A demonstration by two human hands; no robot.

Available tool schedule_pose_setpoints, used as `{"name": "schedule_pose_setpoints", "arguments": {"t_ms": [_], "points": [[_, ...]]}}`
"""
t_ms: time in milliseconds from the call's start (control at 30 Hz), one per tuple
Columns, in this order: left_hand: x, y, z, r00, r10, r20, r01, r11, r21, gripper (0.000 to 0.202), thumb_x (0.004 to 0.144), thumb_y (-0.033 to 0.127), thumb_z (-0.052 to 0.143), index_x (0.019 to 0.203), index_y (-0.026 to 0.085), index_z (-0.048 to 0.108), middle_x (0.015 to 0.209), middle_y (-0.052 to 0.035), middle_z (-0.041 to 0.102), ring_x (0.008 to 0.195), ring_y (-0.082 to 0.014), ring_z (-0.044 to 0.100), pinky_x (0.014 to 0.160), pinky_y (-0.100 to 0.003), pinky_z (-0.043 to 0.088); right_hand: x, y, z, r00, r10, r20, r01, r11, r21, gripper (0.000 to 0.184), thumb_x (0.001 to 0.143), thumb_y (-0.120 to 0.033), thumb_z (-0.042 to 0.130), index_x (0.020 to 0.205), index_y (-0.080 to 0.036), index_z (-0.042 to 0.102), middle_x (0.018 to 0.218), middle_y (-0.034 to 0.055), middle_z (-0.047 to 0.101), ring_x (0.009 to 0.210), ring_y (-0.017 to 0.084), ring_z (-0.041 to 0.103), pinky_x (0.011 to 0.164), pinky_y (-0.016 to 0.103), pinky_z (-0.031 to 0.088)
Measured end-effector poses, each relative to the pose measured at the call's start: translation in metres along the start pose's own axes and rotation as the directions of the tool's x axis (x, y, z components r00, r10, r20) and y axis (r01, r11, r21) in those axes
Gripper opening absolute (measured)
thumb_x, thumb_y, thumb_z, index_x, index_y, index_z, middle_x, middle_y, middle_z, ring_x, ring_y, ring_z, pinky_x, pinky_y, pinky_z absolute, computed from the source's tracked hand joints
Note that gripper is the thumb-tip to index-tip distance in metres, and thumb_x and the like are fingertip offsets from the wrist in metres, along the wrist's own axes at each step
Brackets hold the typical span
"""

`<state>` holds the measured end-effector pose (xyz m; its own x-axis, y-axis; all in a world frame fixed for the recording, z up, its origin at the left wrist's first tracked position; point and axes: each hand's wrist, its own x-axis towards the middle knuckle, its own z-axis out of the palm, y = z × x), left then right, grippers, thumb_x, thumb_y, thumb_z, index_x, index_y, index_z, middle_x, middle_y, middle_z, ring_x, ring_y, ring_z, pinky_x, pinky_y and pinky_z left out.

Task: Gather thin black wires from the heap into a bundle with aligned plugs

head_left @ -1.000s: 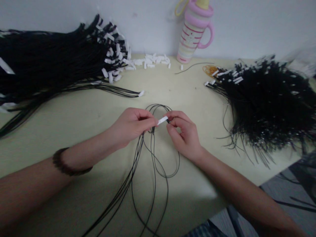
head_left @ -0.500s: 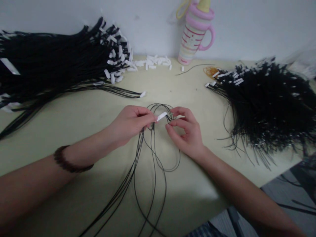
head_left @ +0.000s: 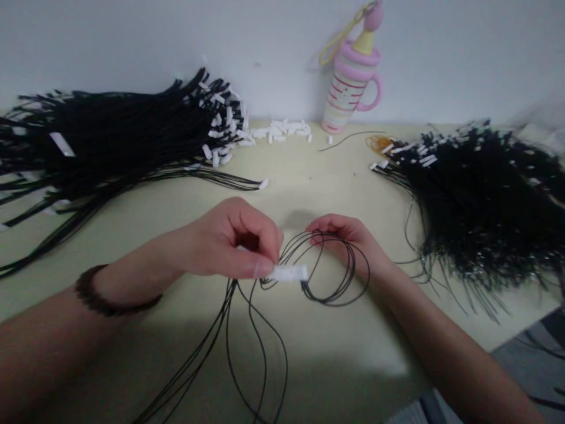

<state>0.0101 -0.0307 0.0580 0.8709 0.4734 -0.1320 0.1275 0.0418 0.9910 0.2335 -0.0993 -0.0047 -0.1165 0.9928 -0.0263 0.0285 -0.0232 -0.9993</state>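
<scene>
A bundle of thin black wires (head_left: 348, 265) with a white label (head_left: 289, 272) is held between my hands above the table. My left hand (head_left: 233, 241) pinches the left end of the label between thumb and bent forefinger. To the right of the label the wires curve into several loops; other strands hang from under my left hand towards the near edge. My right hand (head_left: 348, 235) is behind the loops, its fingertips closed at their upper left part. Its thumb is hard to make out.
A large heap of labelled black wires (head_left: 123, 135) lies at the left, another heap (head_left: 489, 206) at the right. Small white pieces (head_left: 286, 129) lie along the wall. A pink-handled cup (head_left: 346, 88) stands at the back near orange rubber bands (head_left: 378, 143).
Both hands have come nearer to me. The label has turned level, and the wire loops now spread to the right across my right hand. The view has tilted up slightly.
</scene>
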Motion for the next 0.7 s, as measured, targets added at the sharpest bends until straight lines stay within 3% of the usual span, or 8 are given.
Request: {"name": "schedule_pose_setpoints", "arguments": {"t_ms": [133, 233, 300, 367, 433, 533, 633, 700], "points": [[0.004, -0.007, 0.002, 0.989, -0.099, 0.114, 0.067, 0.965, 0.254, 0.012, 0.068, 0.029, 0.064, 0.060, 0.021, 0.069, 0.054, -0.0027, 0.060, 0.048, -0.0109, 0.048, 0.046, -0.023, 0.035, 0.004, 0.000, -0.005, 0.993, 0.077, -0.094, -0.062, 0.987, 0.148, 0.021, 0.077, -0.024, 0.063, 0.097, -0.019, 0.065, 0.094, 0.0063, 0.070, 0.086, 0.015, 0.066, 0.076, 0.029, 0.052], [0.012, -0.016, 0.003, 0.995, -0.095, 0.030, 0.080, 0.944, 0.321, 0.013, 0.071, 0.027, 0.061, 0.062, 0.019, 0.067, 0.054, 0.0007, 0.058, 0.048, -0.0084, 0.046, 0.046, -0.019, 0.033, 0.007, 0.002, -0.008, 0.955, -0.010, -0.296, 0.020, 0.999, 0.030, 0.031, 0.079, -0.019, 0.056, 0.109, -0.020, 0.060, 0.104, 0.0075, 0.067, 0.095, 0.016, 0.062, 0.075, 0.029, 0.051], [0.018, -0.023, 0.004, 0.992, -0.105, -0.074, 0.123, 0.941, 0.315, 0.014, 0.071, 0.027, 0.060, 0.062, 0.018, 0.065, 0.051, 0.0023, 0.054, 0.046, -0.0068, 0.042, 0.044, -0.018, 0.030, 0.004, 0.002, -0.005, 0.880, -0.171, -0.444, 0.107, 0.980, -0.167, 0.028, 0.078, -0.017, 0.056, 0.106, -0.020, 0.059, 0.099, 0.0061, 0.065, 0.091, 0.014, 0.061, 0.072, 0.027, 0.049], [0.022, -0.029, 0.005, 0.969, -0.134, -0.207, 0.186, 0.948, 0.258, 0.016, 0.071, 0.029, 0.060, 0.061, 0.017, 0.064, 0.048, 0.0035, 0.050, 0.043, -0.0059, 0.038, 0.042, -0.018, 0.026, -0.001, 0.000, 0.003, 0.828, -0.313, -0.466, 0.167, 0.930, -0.326, 0.018, 0.077, -0.017, 0.057, 0.095, -0.019, 0.058, 0.086, 0.0025, 0.062, 0.077, 0.012, 0.058, 0.065, 0.024, 0.047], [0.025, -0.034, 0.006, 0.930, -0.167, -0.327, 0.229, 0.960, 0.163, 0.019, 0.072, 0.031, 0.059, 0.061, 0.016, 0.062, 0.047, 0.0040, 0.048, 0.042, -0.0058, 0.037, 0.040, -0.019, 0.025, -0.008, -0.003, 0.017, 0.854, -0.388, -0.348, 0.233, 0.882, -0.411, 0.010, 0.077, -0.015, 0.057, 0.087, -0.018, 0.056, 0.075, -0.0007, 0.057, 0.064, 0.009, 0.053, 0.057, 0.022, 0.044], [0.027, -0.041, 0.008, 0.891, -0.181, -0.416, 0.223, 0.973, 0.054, 0.019, 0.073, 0.031, 0.058, 0.062, 0.016, 0.060, 0.050, 0.0034, 0.050, 0.044, -0.0067, 0.040, 0.041, -0.019, 0.027, -0.016, -0.003, 0.039, 0.895, -0.446, 0.008, 0.379, 0.750, -0.542, 0.019, 0.080, -0.012, 0.053, 0.097, -0.018, 0.057, 0.079, 0.0010, 0.060, 0.065, 0.009, 0.054, 0.059, 0.022, 0.047], [0.027, -0.045, 0.010, 0.881, -0.170, -0.441, 0.202, 0.979, 0.027, 0.019, 0.072, 0.031, 0.059, 0.063, 0.015, 0.061, 0.052, 0.0024, 0.051, 0.047, -0.0075, 0.042, 0.043, -0.020, 0.029, -0.016, 0.001, 0.052, 0.866, -0.387, 0.315, 0.491, 0.544, -0.680, 0.026, 0.085, -0.017, 0.049, 0.109, -0.020, 0.059, 0.092, 0.0054, 0.063, 0.079, 0.014, 0.058, 0.071, 0.028, 0.050], [0.027, -0.047, 0.010, 0.877, -0.158, -0.454, 0.197, 0.980, 0.040, 0.020, 0.072, 0.032, 0.059, 0.063, 0.015, 0.061, 0.052, 0.0022, 0.050, 0.047, -0.0075, 0.041, 0.042, -0.020, 0.027, -0.014, 0.001, 0.053, 0.849, -0.350, 0.396, 0.524, 0.458, -0.718, 0.020, 0.088, -0.021, 0.048, 0.100, -0.021, 0.064, 0.092, 0.0054, 0.065, 0.084, 0.016, 0.058, 0.073, 0.030, 0.050]]}}
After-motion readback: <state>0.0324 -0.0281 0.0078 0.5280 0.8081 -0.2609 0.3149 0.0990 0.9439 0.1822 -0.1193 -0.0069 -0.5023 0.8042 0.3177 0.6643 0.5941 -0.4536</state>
